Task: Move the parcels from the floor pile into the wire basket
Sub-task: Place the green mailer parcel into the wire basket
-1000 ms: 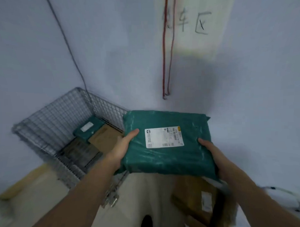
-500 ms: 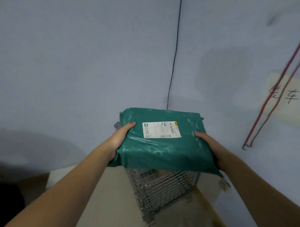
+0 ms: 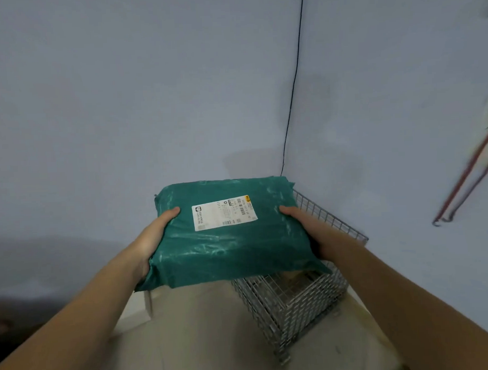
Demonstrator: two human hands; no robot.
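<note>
- Two hands held one green plastic mailer parcel in the air, above and partly in front of the grey wire-mesh basket.
- Left hand gripped the parcel's left edge, thumb on top and fingers hidden beneath.
- Right hand gripped the right edge the same way.
- White printed shipping label lay face up on the parcel's top.
- Basket stood on the pale floor in the corner of the blue-grey walls, where a thin black cable ran down.
</note>
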